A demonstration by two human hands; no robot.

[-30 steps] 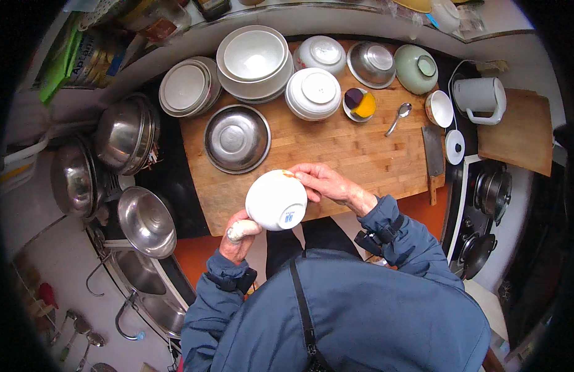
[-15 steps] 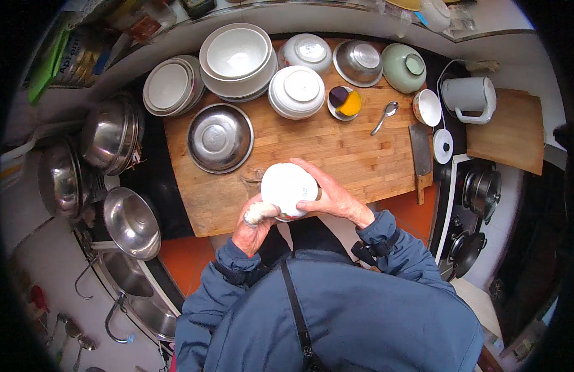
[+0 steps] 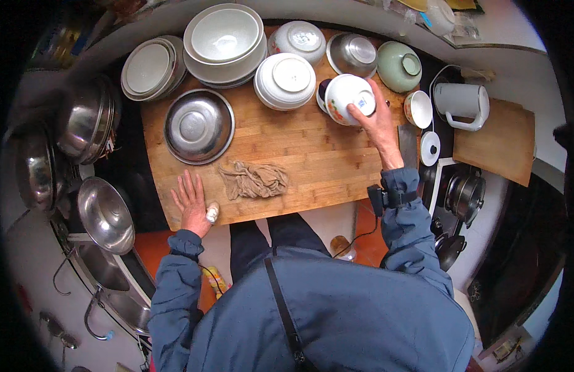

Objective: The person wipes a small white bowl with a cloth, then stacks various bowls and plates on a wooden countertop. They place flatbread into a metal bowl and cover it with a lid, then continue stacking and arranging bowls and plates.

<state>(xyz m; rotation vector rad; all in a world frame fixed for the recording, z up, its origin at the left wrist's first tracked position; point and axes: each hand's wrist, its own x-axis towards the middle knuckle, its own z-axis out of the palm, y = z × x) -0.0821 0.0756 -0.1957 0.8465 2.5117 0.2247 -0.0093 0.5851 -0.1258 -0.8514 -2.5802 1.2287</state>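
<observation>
My right hand grips a white bowl with a floral side, base facing up, at the back right of the wooden board. The bowl covers most of a small dish, and a dark purple piece shows at its left edge. Whether the bowl touches the dish, I cannot tell. My left hand rests flat on the board's near left corner, fingers spread, its thumb wrapped in white. Beside it lies a crumpled brown cloth.
A steel bowl lies upside down above my left hand. Stacked white bowls, larger pale dishes and a green bowl line the back. A cleaver lies by my right wrist. Beyond stands a white kettle.
My right hand has carried the white bowl from the near edge to the back right, over the dish. My left hand has let go of it and flattened on the board. The cloth now shows.
</observation>
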